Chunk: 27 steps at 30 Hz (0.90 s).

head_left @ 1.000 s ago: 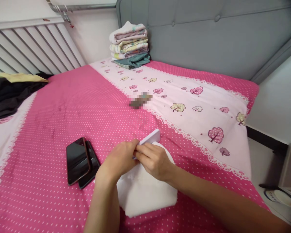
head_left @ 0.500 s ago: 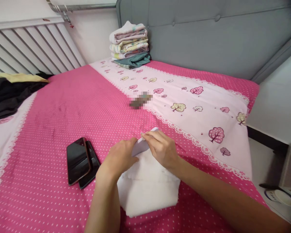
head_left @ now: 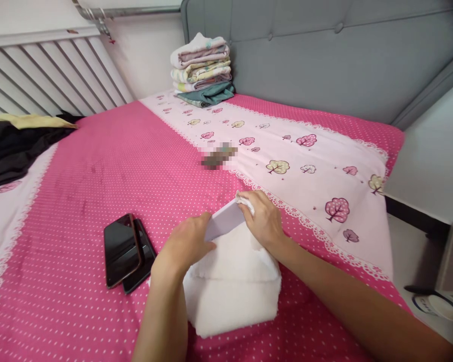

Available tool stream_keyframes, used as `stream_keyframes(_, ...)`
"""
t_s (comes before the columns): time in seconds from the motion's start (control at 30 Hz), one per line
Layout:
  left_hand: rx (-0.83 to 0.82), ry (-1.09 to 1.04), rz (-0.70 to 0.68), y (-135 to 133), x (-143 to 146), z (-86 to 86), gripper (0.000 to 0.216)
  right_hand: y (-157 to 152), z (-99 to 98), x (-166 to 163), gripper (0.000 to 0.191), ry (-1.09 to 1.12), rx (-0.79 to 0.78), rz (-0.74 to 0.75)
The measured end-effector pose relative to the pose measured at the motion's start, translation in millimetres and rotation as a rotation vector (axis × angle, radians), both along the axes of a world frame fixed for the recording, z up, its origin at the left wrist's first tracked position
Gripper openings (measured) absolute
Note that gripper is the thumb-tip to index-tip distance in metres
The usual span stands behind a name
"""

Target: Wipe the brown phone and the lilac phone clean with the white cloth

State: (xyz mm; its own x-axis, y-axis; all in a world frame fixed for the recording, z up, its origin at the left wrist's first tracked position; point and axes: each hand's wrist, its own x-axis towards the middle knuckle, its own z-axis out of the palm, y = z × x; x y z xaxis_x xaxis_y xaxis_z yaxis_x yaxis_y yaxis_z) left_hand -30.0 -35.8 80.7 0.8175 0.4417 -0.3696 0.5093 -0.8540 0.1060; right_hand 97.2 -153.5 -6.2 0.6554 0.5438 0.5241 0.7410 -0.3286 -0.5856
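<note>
A white fluffy cloth (head_left: 234, 301), folded in layers, lies on the bed in front of me. A flat pale lavender board (head_left: 223, 220) stands up at its far edge, its lower part hidden by the cloth. My left hand (head_left: 186, 244) grips the board's left end, thumb on the near side and fingers mostly out of sight behind. At the upper right corner of the board, my right hand (head_left: 262, 216) is closed with a bunched bit of white cloth pinched between thumb and fingers.
Two dark phones (head_left: 123, 251) lie overlapped left of my left hand. A stack of folded clothes (head_left: 202, 70) stands by the grey headboard (head_left: 305, 60). Dark clothing (head_left: 15, 151) lies at the left. A pixelated patch (head_left: 219, 156) covers something mid-bed. A white tub (head_left: 436, 306) is at lower right.
My right hand has moved right along the board's top edge, pinching cloth, and more of the lavender face shows. My left hand has stayed nearly still at the left end.
</note>
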Motion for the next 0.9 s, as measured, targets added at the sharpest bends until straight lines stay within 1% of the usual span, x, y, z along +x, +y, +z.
stream_keyframes(0.1, 0.007, 0.007, -0.012, -0.4, 0.1, -0.2, 0.043, 1.0, -2.9, -1.5, 0.018, 0.008, 0.006, 0.034)
stream_keyframes(0.27, 0.016, 0.014, -0.017, 1.1, 0.4, -1.5, 0.041, 1.9, -7.5, -5.4, 0.016, -0.012, -0.010, 0.161)
stream_keyframes(0.33, 0.022, 0.022, -0.013, 1.6, 0.7, -1.6, 0.040, 1.7, -8.4, -8.0, 0.015, -0.046, -0.025, 0.232)
stream_keyframes(0.43, 0.019, 0.022, -0.016, 1.7, 0.6, -1.2, 0.036, 1.2, -8.5, -13.2, 0.015, -0.136, -0.073, 0.348)
stream_keyframes(0.53, 0.021, 0.017, -0.024, 1.3, -0.1, -1.4, 0.035, 0.9, -7.1, -18.9, 0.016, -0.285, -0.141, 0.454)
stream_keyframes(0.6, 0.030, 0.012, -0.028, 1.0, -0.6, -1.9, 0.036, 0.9, -6.1, -21.8, 0.017, -0.378, -0.181, 0.499)
stream_keyframes(0.67, 0.032, 0.008, -0.027, 0.8, -0.9, -2.1, 0.037, 0.9, -5.6, -23.0, 0.018, -0.425, -0.196, 0.498)
stream_keyframes(0.73, 0.028, 0.011, -0.026, 0.7, -0.8, -1.8, 0.036, 0.8, -5.3, -21.8, 0.019, -0.411, -0.177, 0.446)
stream_keyframes(0.9, 0.035, 0.030, -0.025, 0.4, 0.2, -0.2, 0.041, -0.2, -2.3, -8.1, 0.018, -0.180, -0.084, 0.230)
